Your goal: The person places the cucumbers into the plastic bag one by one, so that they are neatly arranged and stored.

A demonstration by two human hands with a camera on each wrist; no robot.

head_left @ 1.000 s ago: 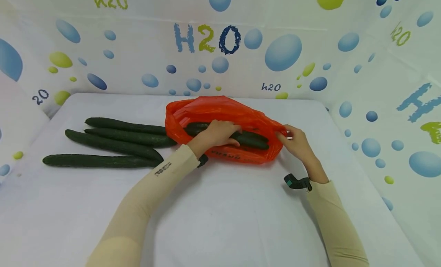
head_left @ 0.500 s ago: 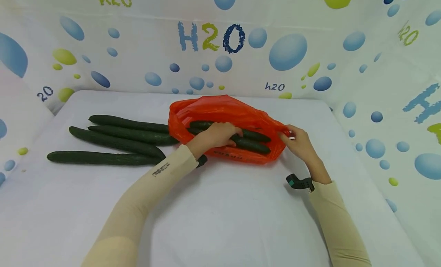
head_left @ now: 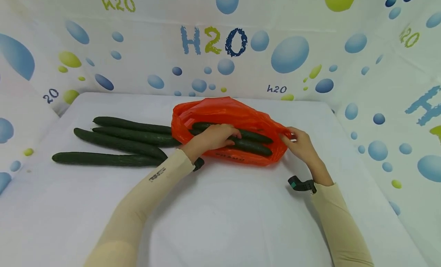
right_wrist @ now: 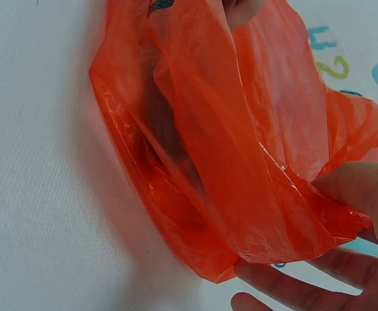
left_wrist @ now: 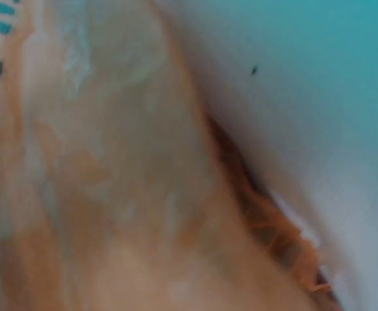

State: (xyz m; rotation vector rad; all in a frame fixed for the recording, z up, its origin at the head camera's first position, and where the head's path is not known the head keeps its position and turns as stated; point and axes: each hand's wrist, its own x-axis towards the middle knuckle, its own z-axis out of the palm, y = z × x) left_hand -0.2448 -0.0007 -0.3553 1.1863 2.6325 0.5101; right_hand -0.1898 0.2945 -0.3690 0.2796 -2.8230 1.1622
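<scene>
White worktop [head_left: 220,217], translucent red plastic bag [head_left: 224,109] lying on it, mouth open, four long dark-green cucumbers [head_left: 118,143] at its left, two similar cucumbers [head_left: 256,135] inside, left hand [head_left: 214,137] grasping the nearer inside cucumber [head_left: 253,147], right hand [head_left: 302,145] pinching the bag's right rim.

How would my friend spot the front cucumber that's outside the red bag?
Look at the white table, then find the red bag on it. Left of the bag lie four long green cucumbers. The front cucumber lies lowest in the head view, its tip reaching farthest left.
</scene>
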